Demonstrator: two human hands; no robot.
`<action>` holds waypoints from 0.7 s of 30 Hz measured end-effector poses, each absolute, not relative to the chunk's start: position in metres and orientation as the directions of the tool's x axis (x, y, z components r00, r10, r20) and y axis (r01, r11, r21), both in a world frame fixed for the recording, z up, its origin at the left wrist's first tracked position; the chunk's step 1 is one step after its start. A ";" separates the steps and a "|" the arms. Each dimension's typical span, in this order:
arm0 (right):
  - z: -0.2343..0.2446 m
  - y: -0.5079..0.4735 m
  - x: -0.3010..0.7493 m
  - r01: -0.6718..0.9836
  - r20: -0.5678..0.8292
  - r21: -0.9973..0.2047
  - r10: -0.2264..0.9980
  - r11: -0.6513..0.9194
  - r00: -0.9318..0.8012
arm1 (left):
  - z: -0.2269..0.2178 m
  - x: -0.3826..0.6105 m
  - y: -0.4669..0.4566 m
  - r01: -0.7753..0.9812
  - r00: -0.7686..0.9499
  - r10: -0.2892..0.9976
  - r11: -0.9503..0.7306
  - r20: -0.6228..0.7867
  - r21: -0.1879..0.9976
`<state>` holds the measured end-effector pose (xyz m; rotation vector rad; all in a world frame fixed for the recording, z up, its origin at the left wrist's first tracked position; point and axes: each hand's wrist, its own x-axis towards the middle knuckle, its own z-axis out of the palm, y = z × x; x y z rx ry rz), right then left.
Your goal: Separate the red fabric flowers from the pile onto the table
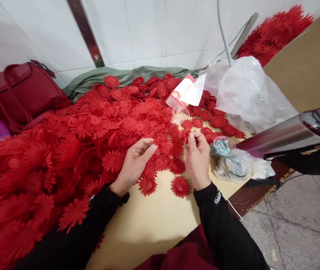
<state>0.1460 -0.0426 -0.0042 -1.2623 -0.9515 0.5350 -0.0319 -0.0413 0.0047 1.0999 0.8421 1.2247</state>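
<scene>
A large heap of red fabric daisy flowers covers the left and middle of a tan table. My left hand reaches into the heap's near edge and pinches a red flower between thumb and fingers. My right hand is beside it, fingertips pinched on a small red flower piece. Both arms wear black sleeves. Loose single flowers lie on the table just below my hands.
A small clear cup with pale blue bits and a clear bag sit right of my right hand. A crumpled plastic bag, a red-white packet, a dark red handbag and a metallic tube surround the work area.
</scene>
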 end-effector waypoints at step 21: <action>0.010 -0.054 0.133 0.262 0.427 -0.898 0.841 0.352 0.333 | 0.015 -0.031 -0.034 -0.573 0.093 0.984 0.175 -0.149 0.801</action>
